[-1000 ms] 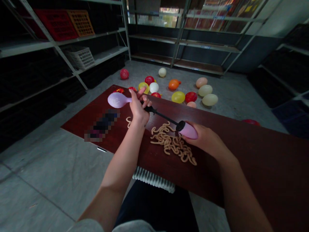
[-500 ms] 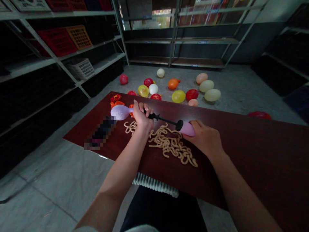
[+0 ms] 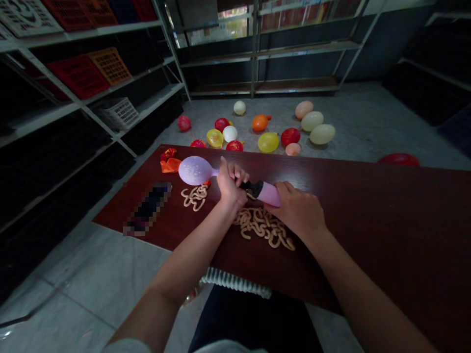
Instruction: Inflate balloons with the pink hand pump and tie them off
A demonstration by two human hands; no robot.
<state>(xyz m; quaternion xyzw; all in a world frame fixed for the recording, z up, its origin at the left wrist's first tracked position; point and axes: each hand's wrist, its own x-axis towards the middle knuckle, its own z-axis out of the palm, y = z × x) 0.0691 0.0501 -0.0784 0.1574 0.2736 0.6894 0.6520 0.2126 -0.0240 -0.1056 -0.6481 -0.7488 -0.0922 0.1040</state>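
My left hand (image 3: 230, 184) is closed around the neck of a partly inflated pale purple balloon (image 3: 196, 170), holding it on the black nozzle of a hand pump. My right hand (image 3: 297, 210) grips the pink barrel of the pump (image 3: 268, 192), which is pushed in close to the left hand. Both hands hover over a dark red table (image 3: 368, 215). Under them lies a heap of uninflated tan balloons (image 3: 265, 228), with a smaller bunch (image 3: 194, 197) to the left.
Flat orange and red balloons (image 3: 169, 161) lie near the table's far left corner, and a dark object (image 3: 147, 210) sits at its left edge. Several inflated balloons (image 3: 268, 142) lie on the grey floor beyond. Metal shelves (image 3: 121, 83) with crates line the left and back walls.
My right hand has pushed the pump barrel in toward my left hand, so the black rod is now hidden. The purple balloon has grown slightly larger.
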